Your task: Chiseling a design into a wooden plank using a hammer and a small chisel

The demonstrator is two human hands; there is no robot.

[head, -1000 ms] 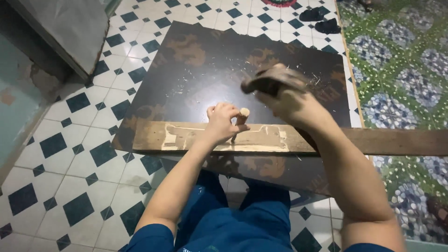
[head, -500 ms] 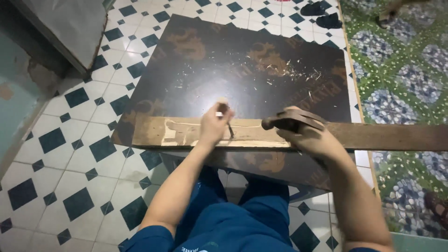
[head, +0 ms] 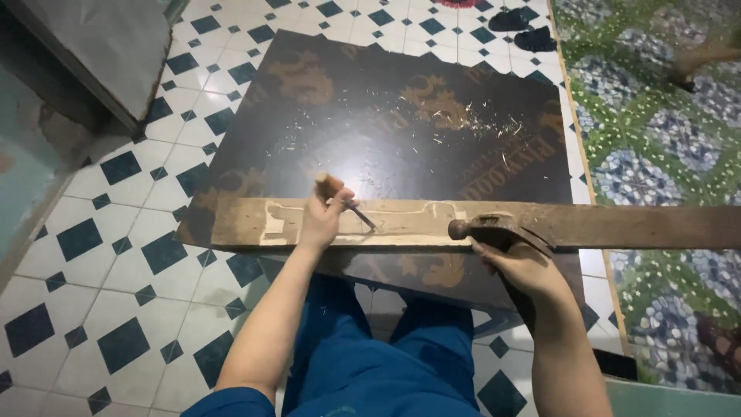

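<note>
A long worn wooden plank [head: 617,225] lies across a dark plywood sheet [head: 370,116] on the tiled floor. My left hand [head: 323,220] grips a wooden-handled chisel [head: 346,199], its blade slanting down to the right into a pale carved groove in the plank. My right hand [head: 519,266] holds a claw hammer [head: 494,228], whose head rests low on the plank, a short way right of the chisel.
Pale wood chips are scattered over the plywood sheet. White floor tiles with dark blue diamonds [head: 100,255] surround it. A green patterned floor [head: 656,116] runs along the right. A pair of dark sandals [head: 525,29] lies at the top. My blue trousers [head: 386,355] fill the bottom.
My right hand has brought the hammer down from a raised position to rest on the plank. My left hand has tilted the chisel so its blade lies in the groove.
</note>
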